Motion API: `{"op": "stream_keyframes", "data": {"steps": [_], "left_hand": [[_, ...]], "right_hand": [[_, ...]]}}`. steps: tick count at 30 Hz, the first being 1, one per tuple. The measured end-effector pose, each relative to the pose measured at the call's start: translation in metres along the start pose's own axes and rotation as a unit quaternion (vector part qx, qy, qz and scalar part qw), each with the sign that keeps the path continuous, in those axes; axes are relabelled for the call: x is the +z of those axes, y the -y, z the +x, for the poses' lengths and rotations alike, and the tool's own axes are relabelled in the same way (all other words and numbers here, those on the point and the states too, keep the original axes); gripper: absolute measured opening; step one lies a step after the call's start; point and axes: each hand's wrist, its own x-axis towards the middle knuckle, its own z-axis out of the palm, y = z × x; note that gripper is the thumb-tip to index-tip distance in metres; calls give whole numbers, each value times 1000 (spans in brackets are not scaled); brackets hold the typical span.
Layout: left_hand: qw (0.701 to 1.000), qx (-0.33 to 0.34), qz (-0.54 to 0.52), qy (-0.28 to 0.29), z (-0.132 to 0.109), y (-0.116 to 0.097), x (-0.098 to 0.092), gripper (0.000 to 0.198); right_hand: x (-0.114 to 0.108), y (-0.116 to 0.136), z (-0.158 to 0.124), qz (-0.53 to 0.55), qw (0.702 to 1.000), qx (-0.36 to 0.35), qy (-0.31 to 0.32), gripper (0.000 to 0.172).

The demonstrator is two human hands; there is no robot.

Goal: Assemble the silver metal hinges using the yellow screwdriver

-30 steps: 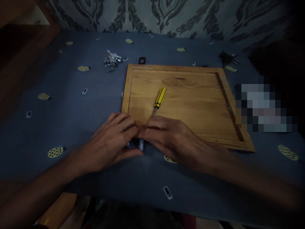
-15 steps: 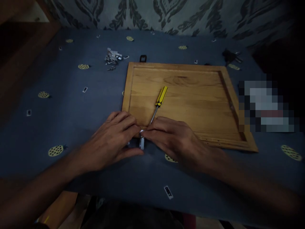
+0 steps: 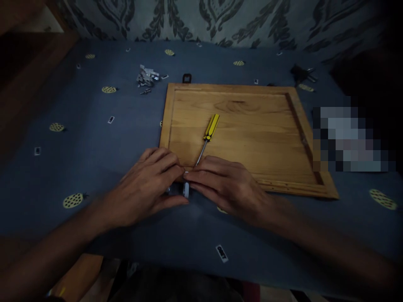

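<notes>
A wooden cabinet door [image 3: 233, 130] with a raised frame lies flat before me. At its near left edge sits a silver metal hinge [image 3: 186, 191], partly sticking out over the cloth. My left hand [image 3: 151, 180] is closed around the hinge, fingers over the door's edge and thumb below. My right hand [image 3: 229, 182] is pinched at the hinge's upper end; whatever small thing lies between its fingertips is hidden. A screwdriver [image 3: 211, 128] with a yellow and black handle rests on the door, its tip hidden by my right hand.
Several metal hinge parts [image 3: 147, 76] are heaped at the back left, with small screws [image 3: 145, 91] beside them. A black object [image 3: 187, 78] pokes out behind the door. Dark tools [image 3: 304, 74] lie at the back right. A blue patterned cloth [image 3: 94, 159] covers the surface.
The right fingertips have shifted slightly over the hinge's upper end and cover more of it. The whole view has moved a little; otherwise the hands and screwdriver stay in place.
</notes>
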Motion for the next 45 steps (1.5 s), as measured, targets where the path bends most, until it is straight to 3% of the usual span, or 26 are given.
{"op": "stream_keyframes", "data": {"steps": [20, 29, 37, 45], "left_hand": [[1000, 3, 5, -20, -1, 1, 5, 34], [999, -25, 37, -11, -3, -2, 4, 38], [997, -46, -50, -31, -7, -3, 3, 31], [996, -63, -61, -22, -4, -3, 5, 28]], "right_hand": [[10, 0, 0, 55, 997, 17, -45, 21], [11, 0, 0, 55, 997, 9, -45, 24], [12, 0, -1, 45, 998, 7, -41, 20], [10, -1, -1, 51, 998, 6, -42, 17]]}}
